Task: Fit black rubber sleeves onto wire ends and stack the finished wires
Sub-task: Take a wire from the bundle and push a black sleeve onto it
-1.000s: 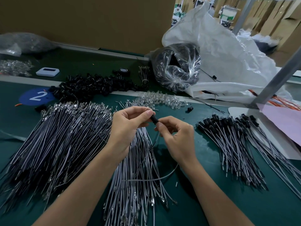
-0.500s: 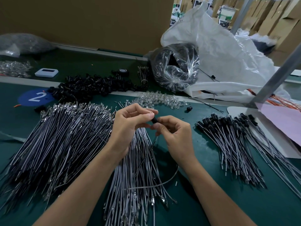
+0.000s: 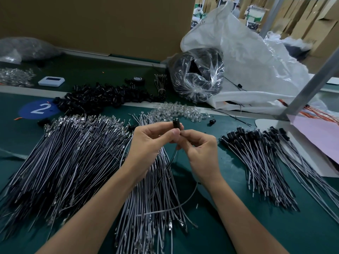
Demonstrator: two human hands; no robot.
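Since half second ago: my hands drawn closer together, black sleeve (image 3: pixel 176 123) now poking up above fingertips, no longer hidden between them. My left hand (image 3: pixel 146 143) pinches just under sleeve; my right hand (image 3: pixel 200 149) pinches wire (image 3: pixel 172 159) beside it. Wire hangs from grip, loops over centre pile (image 3: pixel 152 195). Cannot tell if sleeve fully seated. Done: finished stack (image 3: pixel 256 154) at right, sleeved ends together. Left: big bare pile (image 3: pixel 64 153), centre pile, heap of loose sleeves (image 3: pixel 102 98) behind. I judge well under half done.
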